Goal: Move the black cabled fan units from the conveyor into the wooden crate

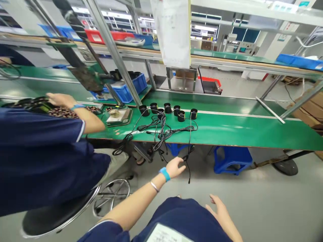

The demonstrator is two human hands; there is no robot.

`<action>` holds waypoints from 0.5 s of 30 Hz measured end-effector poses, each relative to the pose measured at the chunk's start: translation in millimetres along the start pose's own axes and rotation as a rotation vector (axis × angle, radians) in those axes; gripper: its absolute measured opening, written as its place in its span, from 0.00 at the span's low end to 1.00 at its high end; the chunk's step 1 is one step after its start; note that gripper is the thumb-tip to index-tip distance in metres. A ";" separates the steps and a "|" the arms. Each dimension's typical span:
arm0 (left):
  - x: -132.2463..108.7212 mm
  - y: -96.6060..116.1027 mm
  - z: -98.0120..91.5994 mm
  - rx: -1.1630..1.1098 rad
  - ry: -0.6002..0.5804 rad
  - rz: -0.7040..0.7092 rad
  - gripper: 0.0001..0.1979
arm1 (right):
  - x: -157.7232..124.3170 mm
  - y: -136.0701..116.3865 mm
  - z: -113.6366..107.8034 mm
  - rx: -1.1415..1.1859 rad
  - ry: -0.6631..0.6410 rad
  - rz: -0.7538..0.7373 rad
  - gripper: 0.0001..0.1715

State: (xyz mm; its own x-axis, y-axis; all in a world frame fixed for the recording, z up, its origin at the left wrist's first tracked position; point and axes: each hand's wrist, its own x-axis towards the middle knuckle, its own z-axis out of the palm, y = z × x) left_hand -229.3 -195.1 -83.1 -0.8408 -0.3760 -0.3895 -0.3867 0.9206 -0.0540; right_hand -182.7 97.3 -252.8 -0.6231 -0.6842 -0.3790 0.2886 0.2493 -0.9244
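Several cables (pixel 164 132), bin (pixel 138 85) (black parts (pixel 115 75) inside)

The short cylindrical parts (pixel 181 116) and thin coiled cables (pixel 163 135) are black, the long worktop (pixel 227 132) green, the plastic stool (pixel 234 155) blue.

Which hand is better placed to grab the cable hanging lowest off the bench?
Probably the left hand: it appears close to that black cable; the right hand is farther off.
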 end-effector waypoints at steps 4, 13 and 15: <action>82.0 -45.1 -42.4 0.105 0.078 -0.093 0.20 | 67.6 -35.1 35.3 0.066 -0.322 0.030 0.30; 209.4 -66.9 -48.1 0.246 -0.005 -0.197 0.26 | 203.8 -52.4 63.0 -0.093 -0.412 0.159 0.30; 215.9 -65.0 -47.8 0.288 -0.044 -0.228 0.18 | 239.9 -54.1 70.6 -0.134 -0.402 0.101 0.38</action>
State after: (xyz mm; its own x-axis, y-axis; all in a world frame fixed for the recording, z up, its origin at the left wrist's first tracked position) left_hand -403.9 -341.1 -119.8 -0.7261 -0.5756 -0.3761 -0.4343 0.8080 -0.3981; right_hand -296.4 -128.7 -290.7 -0.2562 -0.8578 -0.4457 0.2205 0.3970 -0.8909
